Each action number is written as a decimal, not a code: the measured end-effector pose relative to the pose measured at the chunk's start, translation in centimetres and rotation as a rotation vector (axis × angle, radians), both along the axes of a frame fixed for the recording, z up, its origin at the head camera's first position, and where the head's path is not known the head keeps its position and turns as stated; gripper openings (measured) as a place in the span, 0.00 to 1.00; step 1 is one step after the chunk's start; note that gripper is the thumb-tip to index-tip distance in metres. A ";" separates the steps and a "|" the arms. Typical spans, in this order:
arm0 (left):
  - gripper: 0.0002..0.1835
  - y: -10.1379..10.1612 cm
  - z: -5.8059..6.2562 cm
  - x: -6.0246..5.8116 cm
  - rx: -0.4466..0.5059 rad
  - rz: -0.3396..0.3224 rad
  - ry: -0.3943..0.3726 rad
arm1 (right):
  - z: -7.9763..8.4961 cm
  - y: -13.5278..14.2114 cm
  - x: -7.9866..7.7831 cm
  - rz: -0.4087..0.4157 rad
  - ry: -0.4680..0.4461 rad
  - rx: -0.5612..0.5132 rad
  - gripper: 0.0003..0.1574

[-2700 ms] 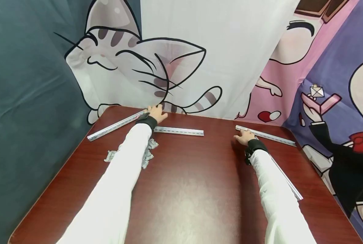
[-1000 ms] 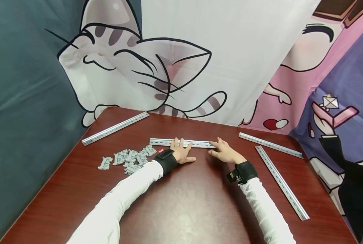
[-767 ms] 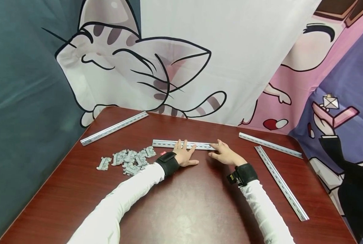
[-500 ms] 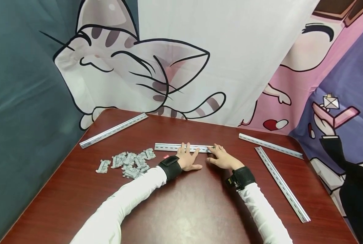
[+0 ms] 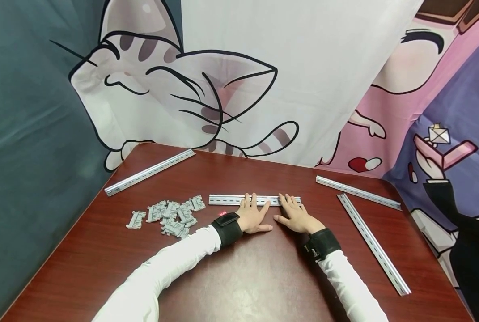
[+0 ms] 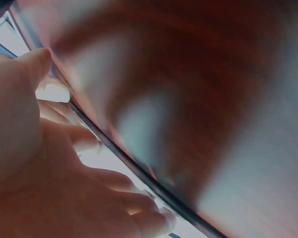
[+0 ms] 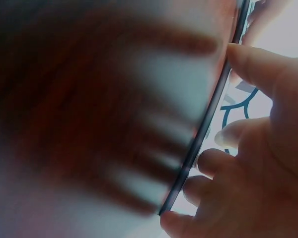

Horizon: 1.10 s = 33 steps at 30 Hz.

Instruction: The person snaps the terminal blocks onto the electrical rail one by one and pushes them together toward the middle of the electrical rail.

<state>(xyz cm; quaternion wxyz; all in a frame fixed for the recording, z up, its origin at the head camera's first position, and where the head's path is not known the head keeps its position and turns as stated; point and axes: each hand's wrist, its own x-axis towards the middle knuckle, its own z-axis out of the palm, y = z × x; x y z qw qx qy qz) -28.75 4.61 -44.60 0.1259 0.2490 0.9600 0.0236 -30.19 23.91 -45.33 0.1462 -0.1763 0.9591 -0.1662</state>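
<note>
A slotted metal DIN rail (image 5: 225, 200) lies crosswise on the table in the head view. Fingers of my left hand (image 5: 252, 219) rest on its middle, spread and nearly straight, with the thumb out toward the right. Near the rail's right end my right hand (image 5: 297, 218) lays its extended fingers over the top, thumb pointing left. Neither hand curls round the rail. In the left wrist view the left hand (image 6: 64, 163) lies along a dark straight edge. The right wrist view has the right hand (image 7: 248, 168) beside a similar dark edge (image 7: 201, 131); both views are blurred.
A pile of grey plastic clip-like pieces (image 5: 171, 218) lies left of the left hand. Another slotted rail (image 5: 150, 172) slants at the back left. Two more rails stand on the right: one at the back (image 5: 358, 193), one running frontward (image 5: 374, 244). Cloth drapes border the brown table (image 5: 239, 277).
Both hands have left the outer rails for the middle one. That rail has slid toward me and rightward under them. Lately the right fingers have spread flatter across its end.
</note>
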 end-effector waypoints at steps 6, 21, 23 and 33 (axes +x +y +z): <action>0.43 0.1 0.3 0.8 0.024 -0.042 0.013 | 0.2 0.6 0.2 0.017 -0.013 -0.033 0.48; 0.41 -3.3 1.7 1.0 0.159 -0.078 -0.042 | 0.8 3.0 1.5 0.057 -0.078 -0.046 0.47; 0.39 -5.1 2.3 0.6 0.172 -0.056 -0.001 | 0.8 3.2 1.7 0.061 -0.072 -0.046 0.47; 0.25 -13.0 1.6 -0.8 0.297 0.134 0.245 | 1.0 3.8 2.4 0.061 -0.072 -0.057 0.48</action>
